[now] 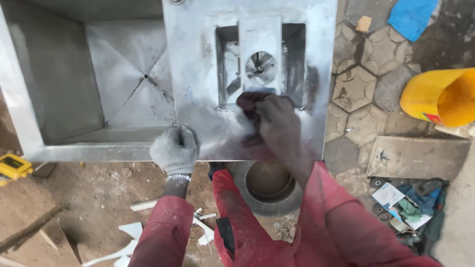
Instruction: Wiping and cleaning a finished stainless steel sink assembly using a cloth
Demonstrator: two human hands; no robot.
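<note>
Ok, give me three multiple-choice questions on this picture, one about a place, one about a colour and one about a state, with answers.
1. Where does the left hand rest?
A. in the basin
B. on the metal sheet's near edge
C. on the bucket

2. What colour is the bucket?
A. yellow
B. green
C. white

3. How is the right hand?
A. open and empty
B. pressing a dark pad on the sheet
C. off the sheet

Answers: B, the gloved hand lies on that edge; A, it is plainly yellow; B, its fingers press the pad below the cut-out.
</note>
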